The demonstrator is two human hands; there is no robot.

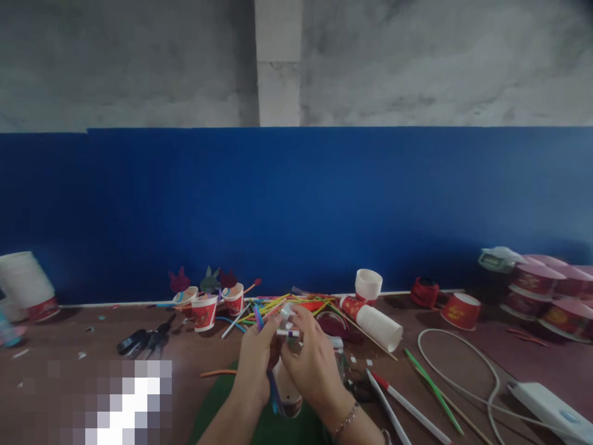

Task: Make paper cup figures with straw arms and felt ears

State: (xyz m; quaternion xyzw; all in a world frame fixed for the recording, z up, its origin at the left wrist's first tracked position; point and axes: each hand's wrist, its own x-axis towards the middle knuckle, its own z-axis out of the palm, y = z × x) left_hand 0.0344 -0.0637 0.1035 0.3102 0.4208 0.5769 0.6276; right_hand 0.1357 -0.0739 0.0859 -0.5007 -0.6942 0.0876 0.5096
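Near the table's front edge my left hand (256, 358) is closed round a bundle of blue and purple strips (273, 390). Close beside it, on the right, my right hand (311, 355) has its fingers bent together at a small whitish, clear piece (286, 312), too blurred to make out. A short white stick with a purple band (288, 333) lies between the two hands. Below them a paper cup (291, 405) shows in part, over a green surface (222, 405). A bracelet circles my right wrist.
Behind my hands lies a pile of coloured sticks (269, 304). Decorated cups (204, 313) and black tools (146, 340) stand or lie left; stacked white cups (380, 327), a red cup (461, 310), a cable (467, 346) and a power strip (551, 408) are right.
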